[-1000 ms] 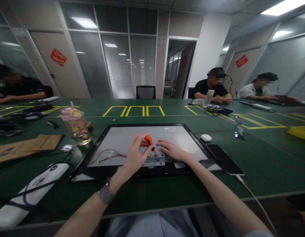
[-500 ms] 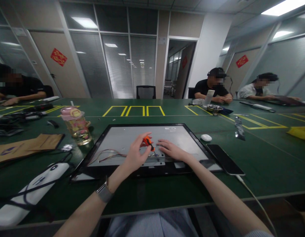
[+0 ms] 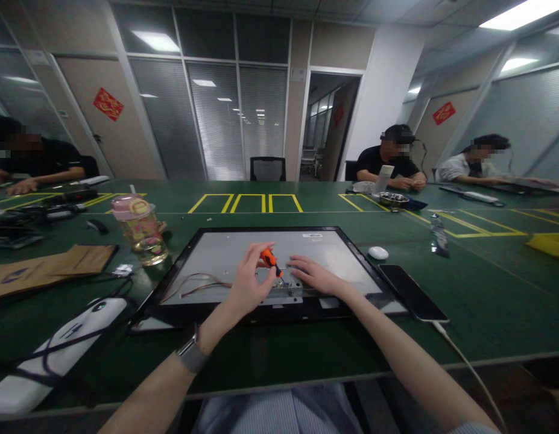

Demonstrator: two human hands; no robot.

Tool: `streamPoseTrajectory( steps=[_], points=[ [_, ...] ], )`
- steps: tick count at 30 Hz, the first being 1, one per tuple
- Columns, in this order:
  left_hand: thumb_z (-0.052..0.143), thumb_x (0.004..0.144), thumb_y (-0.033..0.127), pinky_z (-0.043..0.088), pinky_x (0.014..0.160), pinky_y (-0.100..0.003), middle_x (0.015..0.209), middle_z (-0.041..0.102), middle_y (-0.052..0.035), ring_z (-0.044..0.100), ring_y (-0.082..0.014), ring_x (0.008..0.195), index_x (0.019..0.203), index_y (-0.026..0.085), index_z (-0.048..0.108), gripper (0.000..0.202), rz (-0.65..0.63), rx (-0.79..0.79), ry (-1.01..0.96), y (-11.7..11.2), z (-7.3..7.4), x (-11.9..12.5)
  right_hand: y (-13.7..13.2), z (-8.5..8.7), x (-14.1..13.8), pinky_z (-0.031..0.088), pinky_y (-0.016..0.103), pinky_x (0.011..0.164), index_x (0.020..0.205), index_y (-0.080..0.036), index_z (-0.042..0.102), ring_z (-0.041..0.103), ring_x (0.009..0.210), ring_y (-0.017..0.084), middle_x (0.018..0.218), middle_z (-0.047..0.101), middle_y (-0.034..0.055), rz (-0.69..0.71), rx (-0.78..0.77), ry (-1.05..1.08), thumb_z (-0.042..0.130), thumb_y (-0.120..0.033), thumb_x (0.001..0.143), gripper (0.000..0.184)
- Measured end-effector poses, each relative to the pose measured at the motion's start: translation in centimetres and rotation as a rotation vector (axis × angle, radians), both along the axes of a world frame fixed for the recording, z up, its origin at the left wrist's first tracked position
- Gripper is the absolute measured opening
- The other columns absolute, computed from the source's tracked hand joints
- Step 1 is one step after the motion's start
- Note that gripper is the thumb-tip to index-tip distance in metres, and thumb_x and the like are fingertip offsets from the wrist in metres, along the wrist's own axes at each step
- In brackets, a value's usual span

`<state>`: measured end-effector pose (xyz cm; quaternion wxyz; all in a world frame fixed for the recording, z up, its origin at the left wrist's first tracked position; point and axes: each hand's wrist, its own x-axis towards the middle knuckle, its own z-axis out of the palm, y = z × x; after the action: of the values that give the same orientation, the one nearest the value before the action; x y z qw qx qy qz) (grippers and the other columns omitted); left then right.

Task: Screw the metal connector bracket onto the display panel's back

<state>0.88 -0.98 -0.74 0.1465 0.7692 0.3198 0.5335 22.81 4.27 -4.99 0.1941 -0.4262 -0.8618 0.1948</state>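
A flat display panel (image 3: 216, 253) lies back side up on the green table, with a grey metal back and a black border. My left hand (image 3: 252, 280) grips an orange and black screwdriver (image 3: 270, 260), its shaft slanting down to a metal bracket (image 3: 286, 294) near the panel's front edge. My right hand (image 3: 318, 274) rests on the panel just right of the bracket, fingers stretched out and holding nothing. Thin wires (image 3: 200, 280) run over the panel left of my left hand. The screwdriver's tip is too small to make out clearly.
Right of the panel lie a phone (image 3: 412, 292) with a cable and a white earbud case (image 3: 378, 252). To the left stand a pink-lidded bottle (image 3: 141, 232), cardboard (image 3: 75, 262) and a white power strip (image 3: 75, 343). Several people sit across the table (image 3: 243, 374).
The screwdriver's handle has turned and tipped slightly leftward in my left hand, whose fingers have shifted a little. My right hand stays in place.
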Motion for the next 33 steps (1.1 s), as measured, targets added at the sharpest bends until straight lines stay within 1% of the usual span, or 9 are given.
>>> streamPoseTrajectory(
  steps=[3,8,13,17,22,24,27,30,33],
  points=[
    [0.048,0.081,0.011,0.055,0.076,-0.03,0.109,0.052,-0.0088,0.062,-0.0146,0.085,0.126,0.02,0.039,0.047,-0.073,-0.027,-0.015,0.0,-0.1,0.1,0.1,-0.1,0.0,0.024,0.04,0.108,0.125,-0.02,0.05,0.036,0.128,0.023,0.136,0.044,0.0097,0.008,0.008,0.015,0.031,-0.051,0.089,0.052],
    [0.052,0.082,0.014,0.056,0.073,-0.028,0.105,0.054,-0.0069,0.061,-0.0151,0.087,0.123,0.021,0.044,0.042,-0.006,0.032,0.003,-0.1,-0.3,0.3,0.2,-0.1,0.0,0.025,0.039,0.108,0.125,-0.019,0.05,0.036,0.128,0.023,0.136,0.043,0.0108,0.014,0.011,0.021,0.031,-0.05,0.089,0.051],
    [0.055,0.083,0.021,0.057,0.068,-0.025,0.101,0.053,-0.005,0.06,-0.0127,0.081,0.121,0.022,0.046,0.038,0.04,0.097,0.025,0.0,-0.4,0.2,0.0,0.0,0.0,0.026,0.039,0.107,0.125,-0.018,0.049,0.036,0.128,0.023,0.137,0.043,0.0111,0.008,0.01,0.017,0.031,-0.049,0.09,0.051],
    [0.057,0.083,0.023,0.056,0.07,-0.026,0.099,0.053,-0.0046,0.059,-0.0136,0.083,0.117,0.022,0.049,0.036,0.06,0.162,0.05,-0.1,-0.4,0.1,-0.1,0.2,0.0,0.026,0.039,0.107,0.126,-0.017,0.049,0.036,0.128,0.024,0.138,0.042,0.012,0.002,-0.012,0.015,0.032,-0.05,0.089,0.052],
    [0.052,0.086,0.021,0.056,0.07,-0.025,0.102,0.051,-0.0066,0.059,-0.0132,0.083,0.121,0.021,0.046,0.036,0.069,0.134,-0.04,-0.3,-0.1,0.1,-0.3,0.5,0.0,0.025,0.041,0.107,0.126,-0.02,0.049,0.035,0.129,0.024,0.138,0.041,0.0099,-0.006,-0.026,0.019,0.032,-0.05,0.089,0.05],
    [0.05,0.086,0.021,0.056,0.069,-0.025,0.102,0.051,-0.0068,0.06,-0.0127,0.081,0.124,0.02,0.044,0.038,0.097,0.128,-0.087,-0.3,0.0,-0.1,-0.3,0.4,0.0,0.025,0.041,0.107,0.125,-0.021,0.049,0.035,0.129,0.024,0.138,0.041,0.0091,-0.005,-0.028,0.023,0.032,-0.051,0.089,0.05],
    [0.054,0.083,0.02,0.055,0.07,-0.026,0.099,0.054,-0.0057,0.06,-0.012,0.077,0.126,0.02,0.042,0.044,0.192,0.157,-0.099,0.0,0.3,-0.4,-0.1,0.2,0.0,0.025,0.04,0.107,0.125,-0.02,0.05,0.036,0.128,0.023,0.137,0.043,0.0093,-0.002,-0.021,0.017,0.031,-0.051,0.089,0.051],
    [0.058,0.08,0.02,0.054,0.066,-0.024,0.092,0.055,-0.0028,0.057,-0.0087,0.066,0.12,0.02,0.048,0.041,0.272,0.19,-0.073,0.1,0.6,-0.6,0.0,0.1,0.0,0.026,0.038,0.107,0.124,-0.018,0.051,0.036,0.128,0.023,0.137,0.043,0.0107,0.01,-0.003,0.012,0.03,-0.05,0.089,0.051],
    [0.06,0.08,0.021,0.053,0.063,-0.022,0.091,0.055,-0.0017,0.056,-0.0072,0.063,0.115,0.02,0.05,0.037,0.286,0.181,-0.074,0.3,0.6,-0.6,0.0,0.2,-0.1,0.026,0.038,0.107,0.124,-0.017,0.051,0.037,0.127,0.023,0.137,0.043,0.0119,0.012,-0.004,0.011,0.031,-0.05,0.09,0.052]
  ],
)
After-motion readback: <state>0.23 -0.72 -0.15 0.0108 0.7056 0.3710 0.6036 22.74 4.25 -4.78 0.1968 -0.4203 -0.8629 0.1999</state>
